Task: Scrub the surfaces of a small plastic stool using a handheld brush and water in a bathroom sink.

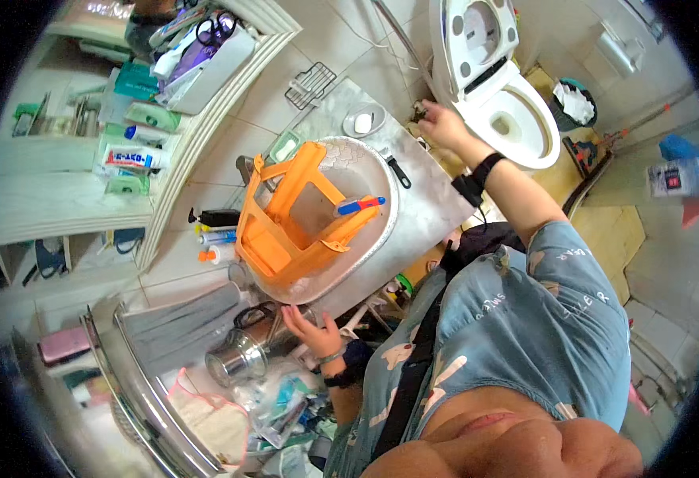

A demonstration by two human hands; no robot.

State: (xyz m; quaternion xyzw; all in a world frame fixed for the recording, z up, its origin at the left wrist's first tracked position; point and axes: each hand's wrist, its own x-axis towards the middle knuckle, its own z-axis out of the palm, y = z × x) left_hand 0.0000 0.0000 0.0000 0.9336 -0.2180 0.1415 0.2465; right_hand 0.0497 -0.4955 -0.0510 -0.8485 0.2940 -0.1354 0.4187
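An orange plastic stool (274, 247) lies tipped in the white washbasin (383, 163). Across its edge rests a brush with a blue and red handle (359, 205). My left hand (314, 333) is open, fingers apart, close to the basin's near rim and beside a shiny metal pot (238, 354). Over by the toilet, my right hand (443, 127) has its fingers closed around a small dark metallic piece (419, 110); its kind is hard to make out. A black-handled brush (398, 169) lies on the grey countertop (421, 187) between the basin and that hand.
The toilet (517, 119) stands at the far right with its lid up, a lined bin (574, 103) beside it. A soap dish (365, 121) and wire rack (311, 84) are behind the basin. Shelves (71, 195) crowded with toiletries line the left. Plastic bags (282, 402) lie below my left hand.
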